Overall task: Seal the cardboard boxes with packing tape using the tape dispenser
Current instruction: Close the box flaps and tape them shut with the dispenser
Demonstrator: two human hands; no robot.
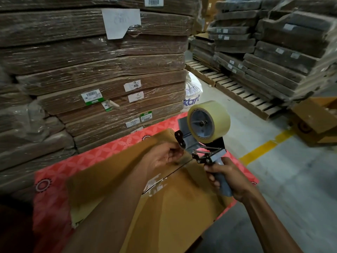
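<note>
A brown cardboard box [175,203] lies with its top flaps closed on a table under a red patterned cloth [54,179]. Clear tape shines along part of the flap seam near the box's middle. My right hand [228,178] grips the grey handle of a tape dispenser [202,141], held upright above the box's far right corner, with a roll of clear tape [209,121] on top. My left hand [164,156] reaches to the dispenser's front end, fingers pinched close to the roller; whether it holds the tape end is too blurred to tell.
A tall stack of shrink-wrapped flat cartons [94,70] rises right behind the table. More flat cartons sit on wooden pallets [237,88] at the back right. An open carton [317,121] stands on the grey floor at right, beside a yellow floor line [264,147].
</note>
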